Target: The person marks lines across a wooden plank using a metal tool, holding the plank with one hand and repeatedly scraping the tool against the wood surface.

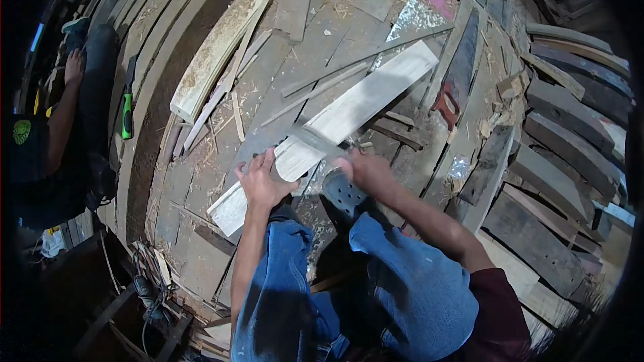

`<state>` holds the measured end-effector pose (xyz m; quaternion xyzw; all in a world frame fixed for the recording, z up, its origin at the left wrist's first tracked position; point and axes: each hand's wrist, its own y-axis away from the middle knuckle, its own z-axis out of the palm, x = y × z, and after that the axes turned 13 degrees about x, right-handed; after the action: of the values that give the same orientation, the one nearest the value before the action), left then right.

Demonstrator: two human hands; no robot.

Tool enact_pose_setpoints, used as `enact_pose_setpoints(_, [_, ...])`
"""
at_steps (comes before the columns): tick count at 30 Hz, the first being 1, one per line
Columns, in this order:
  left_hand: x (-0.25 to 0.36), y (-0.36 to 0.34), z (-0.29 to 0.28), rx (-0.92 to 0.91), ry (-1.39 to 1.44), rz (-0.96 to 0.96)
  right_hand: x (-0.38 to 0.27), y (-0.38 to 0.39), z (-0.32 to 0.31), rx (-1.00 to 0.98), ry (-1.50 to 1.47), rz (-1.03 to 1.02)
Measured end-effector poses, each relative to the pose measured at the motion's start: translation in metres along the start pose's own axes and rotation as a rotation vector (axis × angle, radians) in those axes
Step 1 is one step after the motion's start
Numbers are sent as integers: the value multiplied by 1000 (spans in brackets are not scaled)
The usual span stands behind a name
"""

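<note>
The long, pale, flat wooden board [376, 97] lies slantwise over the weathered plank floor [362, 17], in front of the person's 2 feet. The left hand [260, 179] rests on its nearer part, fingers spread and gripping nothing that shows. The right hand [370, 173] is curled in a fist at the near end of a blurred, grey, flat metal blade [312, 139], which crosses the board; the handle is hidden in the grip.

The work looks partway along: the board's far stretch appears smooth and pale, yet the blade is on or just over the wood, so finishing this spot seems left. Blur hides any fresh mark under it, and the left hand covers whether the nearer stretch is 1 piece with the rest.
</note>
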<state>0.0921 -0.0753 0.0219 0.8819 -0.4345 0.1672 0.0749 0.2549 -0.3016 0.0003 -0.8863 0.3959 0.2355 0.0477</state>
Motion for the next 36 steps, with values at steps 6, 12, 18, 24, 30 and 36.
enact_pose_setpoints(6, [16,-8,-2,-21,33,11,144,-57,-82,357,306,468])
enact_pose_setpoints(12, [7,-3,-2,-17,21,-26,-33,26,12,-82,-128,47])
enact_pose_setpoints(18, [14,-8,-3,11,30,13,99,-39,-66,345,144,342])
enact_pose_setpoints(24, [8,-6,-2,66,-16,56,22,4,-14,310,-67,163])
enact_pose_setpoints(30, [5,-3,-5,-43,-32,-7,40,2,-22,77,52,173])
enact_pose_setpoints(36, [16,-7,1,12,14,-2,113,-32,-54,447,-15,579])
